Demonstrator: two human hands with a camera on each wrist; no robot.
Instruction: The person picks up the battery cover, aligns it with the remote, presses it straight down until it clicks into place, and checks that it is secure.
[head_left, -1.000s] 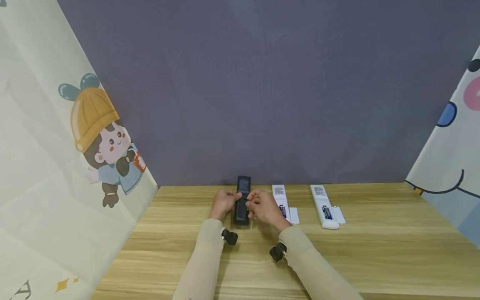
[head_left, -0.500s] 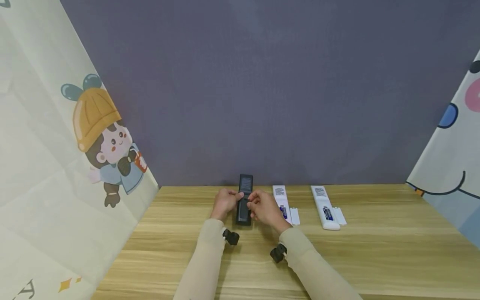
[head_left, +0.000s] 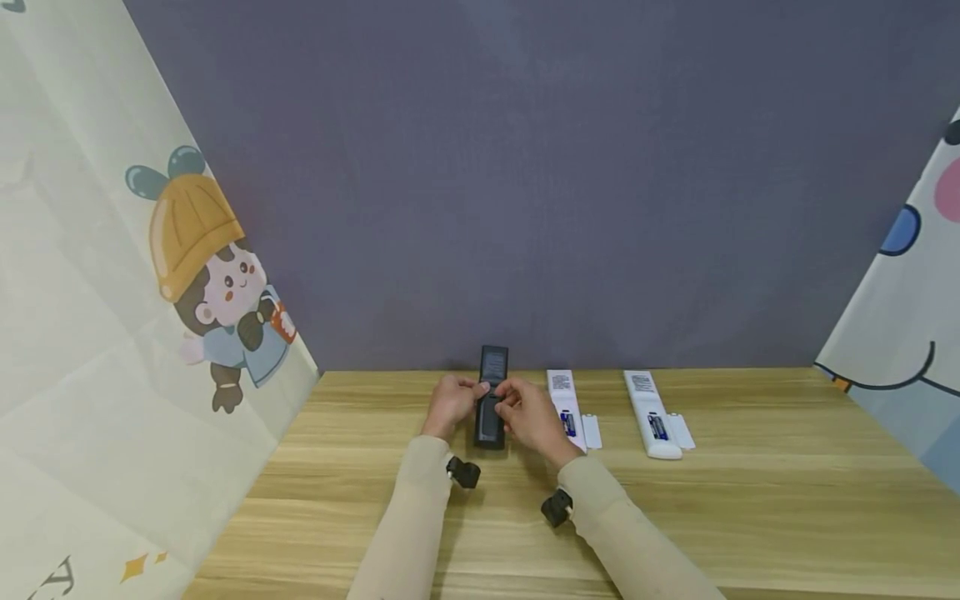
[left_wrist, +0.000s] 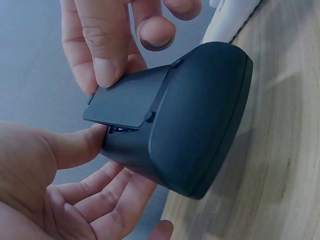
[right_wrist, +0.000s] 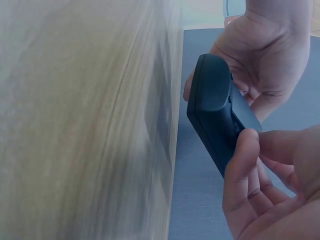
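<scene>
A black remote control [head_left: 492, 367] lies back side up in my left hand [head_left: 450, 406], which grips it from the left with the thumb along its edge and fingers beneath. In the left wrist view its battery cover [left_wrist: 127, 100] sits tilted, its near long edge raised over a narrow gap. Something small and bluish shows in that gap. My right hand [head_left: 532, 417] pinches the cover at its far side, thumb or finger on top. From the right wrist view the remote [right_wrist: 212, 90] is held above the table, tilted; the left hand [right_wrist: 265, 65] is behind it.
Two white remotes lie to the right on the wooden table [head_left: 750, 500], a nearer one [head_left: 561, 385] and a farther one [head_left: 642, 396]. Both have open compartments with blue batteries. Loose white covers [head_left: 592, 432] lie beside them. A grey panel [head_left: 570, 208] stands behind.
The black remote's far end has risen slightly and shifted a little right. Both hands keep their holds in nearly the same place.
</scene>
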